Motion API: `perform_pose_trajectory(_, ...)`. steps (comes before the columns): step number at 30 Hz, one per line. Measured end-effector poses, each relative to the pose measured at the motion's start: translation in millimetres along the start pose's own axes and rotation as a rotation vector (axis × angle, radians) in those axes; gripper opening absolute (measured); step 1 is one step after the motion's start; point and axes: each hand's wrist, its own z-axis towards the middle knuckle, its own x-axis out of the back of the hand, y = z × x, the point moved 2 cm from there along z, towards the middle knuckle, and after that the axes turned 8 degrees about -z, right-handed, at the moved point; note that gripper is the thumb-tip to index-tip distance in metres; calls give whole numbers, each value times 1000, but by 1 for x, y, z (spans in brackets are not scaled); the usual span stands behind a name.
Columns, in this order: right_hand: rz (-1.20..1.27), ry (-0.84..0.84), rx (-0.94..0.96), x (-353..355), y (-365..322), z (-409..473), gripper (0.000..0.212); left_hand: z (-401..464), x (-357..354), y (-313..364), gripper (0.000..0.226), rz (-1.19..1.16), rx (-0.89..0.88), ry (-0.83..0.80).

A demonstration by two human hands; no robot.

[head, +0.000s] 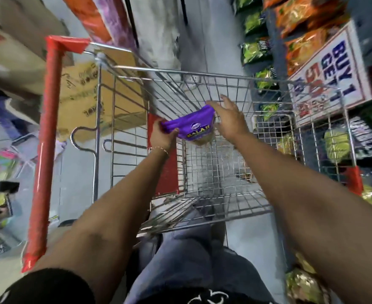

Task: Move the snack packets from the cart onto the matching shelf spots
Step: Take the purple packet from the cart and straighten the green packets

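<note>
Here we have the purple snack packet (pixel 191 125) lifted inside the wire cart (pixel 202 172), above its mesh floor. Our left hand (pixel 163 137) pinches the packet's left edge, fingers (pixel 173 133) closed on the film. Our right hand (pixel 228 119) hovers at the packet's right side with fingers spread wide; we cannot tell whether it touches the packet. We judge the packet light, soft and crinkly, its film a little slippery and the contents probably crushable. So we would hold it by the sealed edges rather than squeeze the middle. The shelf (pixel 312 40) with other packets stands just right of the cart.
</note>
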Motion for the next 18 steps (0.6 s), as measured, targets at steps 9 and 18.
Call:
perform_pose_trajectory(9, 237, 152, 49, 53, -1, -41, 12, -24, 14, 50, 27, -51, -268, 26)
perform_pose_trajectory(18, 351, 575, 291, 331, -54, -152, 30, -145, -6, 240, 51, -388, -559, -649)
